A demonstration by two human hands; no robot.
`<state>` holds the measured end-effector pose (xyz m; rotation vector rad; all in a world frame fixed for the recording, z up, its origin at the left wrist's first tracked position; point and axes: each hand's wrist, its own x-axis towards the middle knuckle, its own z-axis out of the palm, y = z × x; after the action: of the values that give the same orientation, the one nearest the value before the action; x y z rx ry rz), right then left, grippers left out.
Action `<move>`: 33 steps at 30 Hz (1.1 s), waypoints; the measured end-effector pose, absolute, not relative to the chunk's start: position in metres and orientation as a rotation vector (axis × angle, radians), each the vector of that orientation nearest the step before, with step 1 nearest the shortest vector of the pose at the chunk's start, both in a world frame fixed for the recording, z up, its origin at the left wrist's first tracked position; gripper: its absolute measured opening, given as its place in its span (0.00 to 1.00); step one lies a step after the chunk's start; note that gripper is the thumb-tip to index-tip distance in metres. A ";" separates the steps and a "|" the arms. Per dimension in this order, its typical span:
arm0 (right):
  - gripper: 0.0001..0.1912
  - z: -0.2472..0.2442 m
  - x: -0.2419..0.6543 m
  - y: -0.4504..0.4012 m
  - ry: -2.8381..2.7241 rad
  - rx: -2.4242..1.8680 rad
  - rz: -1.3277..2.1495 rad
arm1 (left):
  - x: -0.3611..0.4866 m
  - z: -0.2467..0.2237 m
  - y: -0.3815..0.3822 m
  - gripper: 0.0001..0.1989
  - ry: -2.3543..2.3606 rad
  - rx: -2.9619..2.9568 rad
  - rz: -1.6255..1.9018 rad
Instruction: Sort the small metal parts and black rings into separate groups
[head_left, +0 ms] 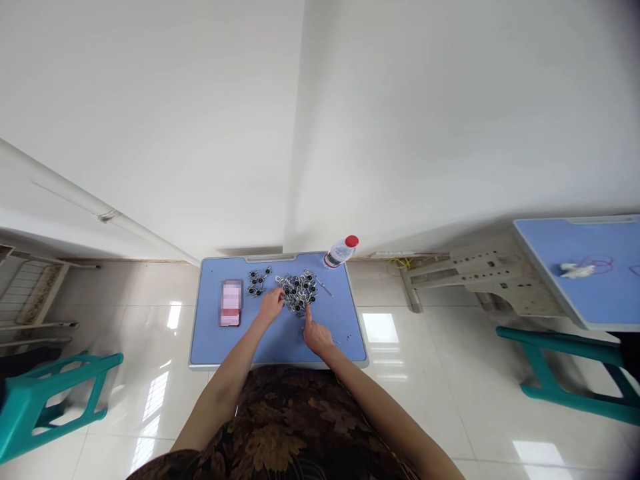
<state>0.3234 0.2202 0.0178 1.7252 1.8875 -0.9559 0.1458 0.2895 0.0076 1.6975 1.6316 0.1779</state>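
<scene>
A pile of small metal parts with black round pieces (299, 291) lies on the blue table (280, 340). My left hand (273, 303) is at the pile's left edge, its fingers drawn together; whatever is between them is too small to name. At the pile's lower edge my right hand (317, 333) has its index finger stretched out, touching or nearly touching the parts, with the other fingers curled. Left of the pile sits a smaller group of similar parts (257, 281).
A phone (231, 303) lies at the table's left. At the back right edge stands a tilted-looking bottle with a red cap (341, 252). Green stools (60, 393) are on both sides, and another blue table (590, 267) is at the right. A wall rises behind.
</scene>
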 end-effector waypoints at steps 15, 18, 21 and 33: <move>0.41 0.017 0.324 0.220 1.900 1.712 -0.954 | 0.160 0.015 0.315 0.15 1.654 1.941 -0.061; 0.42 0.016 0.324 0.219 1.898 1.724 -0.947 | 0.162 0.016 0.316 0.12 1.654 1.984 -0.098; 0.41 0.016 0.325 0.219 1.905 1.733 -0.947 | 0.159 0.016 0.312 0.10 1.648 2.020 -0.103; 0.40 0.018 0.325 0.220 1.870 1.723 -0.986 | 0.135 0.007 0.276 0.10 1.677 1.878 0.446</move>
<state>0.3253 0.2204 0.0182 1.7228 1.8697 -0.9856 0.1347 0.2755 0.0066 1.8778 1.6772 0.4464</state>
